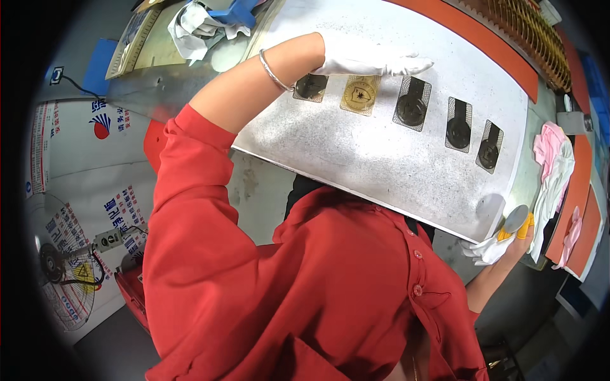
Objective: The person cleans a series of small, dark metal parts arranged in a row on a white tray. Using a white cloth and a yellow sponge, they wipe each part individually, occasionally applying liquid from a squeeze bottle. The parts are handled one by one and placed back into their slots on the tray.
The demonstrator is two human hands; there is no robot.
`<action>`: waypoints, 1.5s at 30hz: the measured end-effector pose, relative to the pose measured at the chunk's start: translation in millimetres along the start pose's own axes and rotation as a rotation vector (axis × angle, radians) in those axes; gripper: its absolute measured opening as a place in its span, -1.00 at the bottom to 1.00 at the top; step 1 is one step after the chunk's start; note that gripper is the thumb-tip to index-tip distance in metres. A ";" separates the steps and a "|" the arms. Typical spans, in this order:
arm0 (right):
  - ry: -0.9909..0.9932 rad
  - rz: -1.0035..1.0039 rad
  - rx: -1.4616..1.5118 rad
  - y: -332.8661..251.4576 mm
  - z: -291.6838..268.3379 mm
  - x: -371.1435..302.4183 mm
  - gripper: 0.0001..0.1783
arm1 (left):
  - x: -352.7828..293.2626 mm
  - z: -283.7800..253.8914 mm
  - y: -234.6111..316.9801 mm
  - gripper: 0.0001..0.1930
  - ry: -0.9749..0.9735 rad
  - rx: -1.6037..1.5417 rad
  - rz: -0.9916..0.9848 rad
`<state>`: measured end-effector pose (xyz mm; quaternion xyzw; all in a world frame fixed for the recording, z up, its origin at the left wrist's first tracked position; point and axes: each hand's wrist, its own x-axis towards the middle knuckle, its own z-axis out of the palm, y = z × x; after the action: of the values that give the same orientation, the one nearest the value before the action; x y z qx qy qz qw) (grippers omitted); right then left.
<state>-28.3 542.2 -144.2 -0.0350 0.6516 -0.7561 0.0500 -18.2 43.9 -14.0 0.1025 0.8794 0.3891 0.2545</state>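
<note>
My left hand (375, 62), in a white glove, reaches across the pale work board (356, 152) with its fingers stretched out to the right. Just below it is a row of thin mesh-edged rectangular pieces with round motifs: a gold one (360, 95) and several dark ones, such as the dark piece (412, 108). The leftmost dark piece (310, 89) is partly covered by my left wrist. At the board's near right corner, my right hand (486, 249), also gloved in white, appears closed on a round grey disc (516, 218); yellow material shows beside the disc. Its fingers are partly hidden.
Orange strips (476, 38) border the board's far side, with a ribbed yellow-brown rack (527, 38) beyond. Pink and white cloths (551, 159) hang at the right. A blue object (235, 11) and crumpled white cloth (190, 28) lie far left. A fan (57, 263) stands lower left.
</note>
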 end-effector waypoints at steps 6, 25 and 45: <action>-0.010 -0.015 -0.039 -2.4 3.5 -2.2 -0.75 | 8.2 -1.7 13.7 -0.22 -0.040 -0.054 0.022; 0.094 -0.014 -0.016 -8.8 27.6 -3.6 -0.81 | 53.5 20.4 36.2 -0.37 -0.052 0.008 0.105; 0.023 -0.019 -0.029 -7.5 22.0 -4.1 -0.79 | 70.0 25.6 55.1 -0.31 -0.063 0.002 0.101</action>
<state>-21.8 522.1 -133.5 -0.0332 0.6628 -0.7473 0.0350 -65.1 123.8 -13.7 0.1591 0.8651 0.3972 0.2619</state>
